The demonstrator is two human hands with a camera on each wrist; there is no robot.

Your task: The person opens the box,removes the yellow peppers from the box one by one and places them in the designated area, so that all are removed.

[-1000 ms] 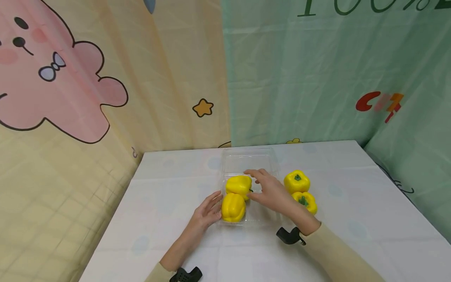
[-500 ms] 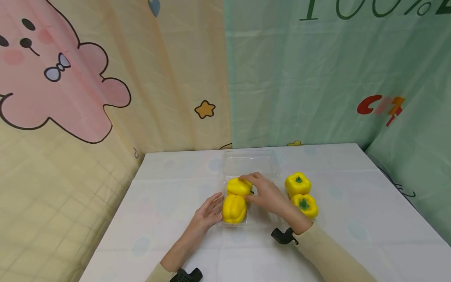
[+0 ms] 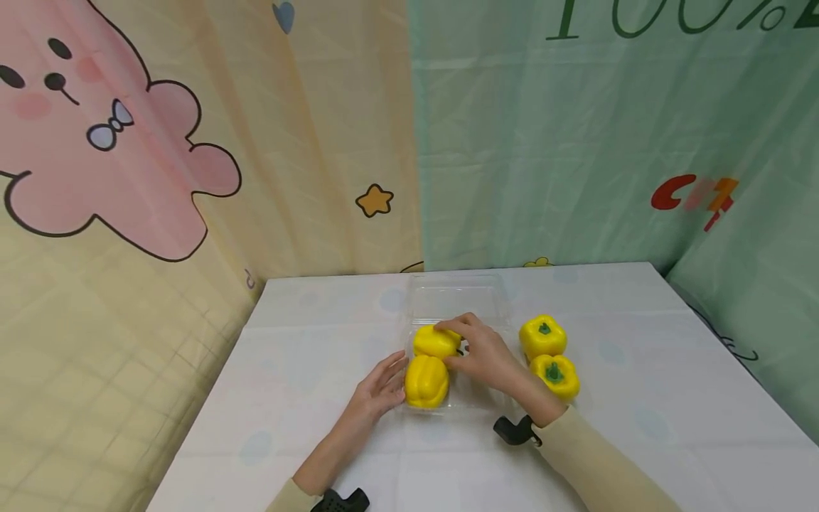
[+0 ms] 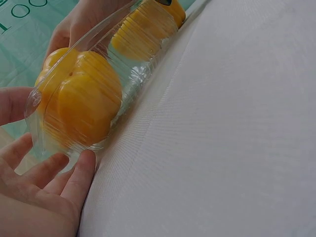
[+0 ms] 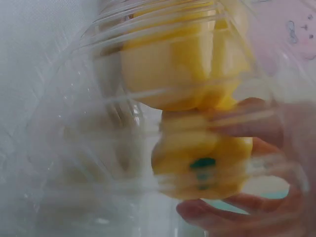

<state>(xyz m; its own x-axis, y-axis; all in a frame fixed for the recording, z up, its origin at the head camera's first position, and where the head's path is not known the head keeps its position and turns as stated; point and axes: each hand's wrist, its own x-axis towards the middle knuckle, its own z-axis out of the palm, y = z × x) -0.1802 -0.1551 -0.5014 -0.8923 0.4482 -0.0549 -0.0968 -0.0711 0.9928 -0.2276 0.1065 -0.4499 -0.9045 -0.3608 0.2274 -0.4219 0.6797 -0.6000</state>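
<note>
Two yellow bell peppers lie on their sides in the left half of a clear plastic clamshell box (image 3: pixel 476 402). My right hand (image 3: pixel 484 359) reaches over the box and grips the far bell pepper (image 3: pixel 431 343) between thumb and fingers. Its green stem shows in the right wrist view, where this bell pepper (image 5: pixel 202 173) appears through the plastic. The near bell pepper (image 3: pixel 426 382) sits right against it. At the box's left wall, my left hand (image 3: pixel 374 398) rests with fingers extended; in the left wrist view its fingertips (image 4: pixel 86 160) touch the outer plastic low down.
Two more yellow bell peppers stand stem up on the white table, right of the box: a far one (image 3: pixel 542 336) and a near one (image 3: pixel 555 377). The box's clear lid (image 3: pixel 457 297) lies folded back behind it. Printed curtains (image 3: pixel 544 142) hang past the table's back edge.
My right hand has moved slightly left and closed its fingers on the far bell pepper. The left hand has stayed at the box's wall.
</note>
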